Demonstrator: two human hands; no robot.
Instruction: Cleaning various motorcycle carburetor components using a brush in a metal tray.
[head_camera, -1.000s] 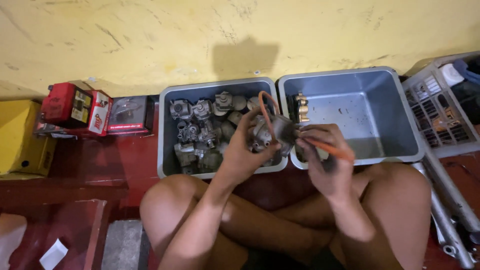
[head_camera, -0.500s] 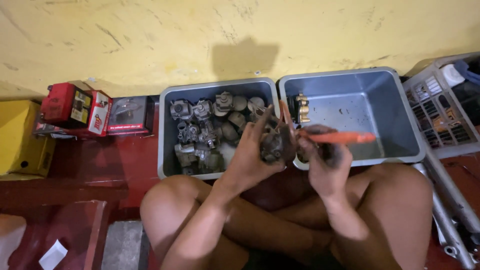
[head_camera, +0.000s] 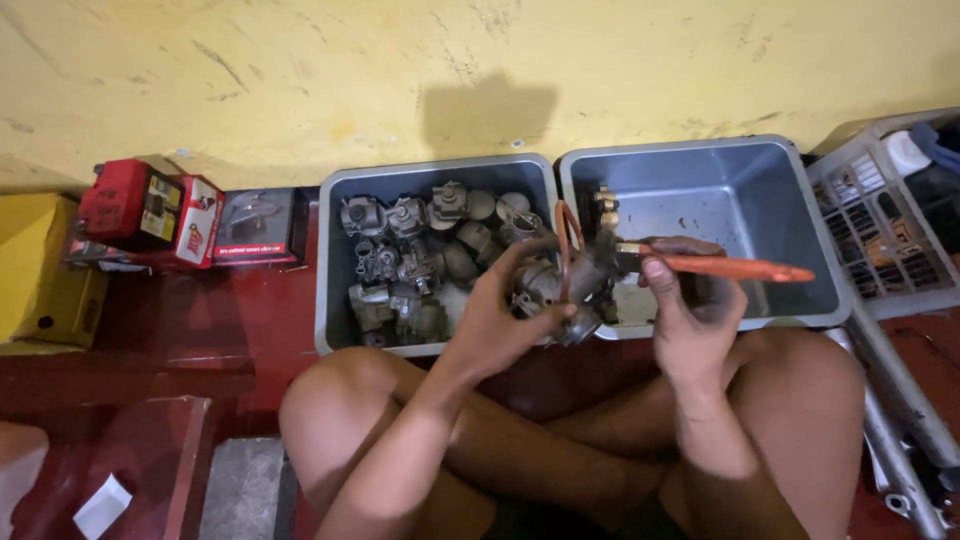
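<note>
Grey cast-metal carburetor (head_camera: 556, 292) sits gripped in the left hand (head_camera: 497, 318), fingers curled round its body, above the near rims of two grey tubs (head_camera: 330, 300); the right hand (head_camera: 690, 320) clasps an orange-handled tool (head_camera: 725, 267) against it; it looks heavy, rigid, greasy, best held by the body, not its orange hose (head_camera: 566, 240).

L hand (head_camera: 505, 320) curled, fingers gripping; R hand (head_camera: 690, 320) fisted, thumb up top — both forearms raised over crossed legs.

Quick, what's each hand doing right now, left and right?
Left hand: closed around a grimy metal carburetor.
Right hand: closed on an orange-handled brush, its tip at the carburetor.
</note>
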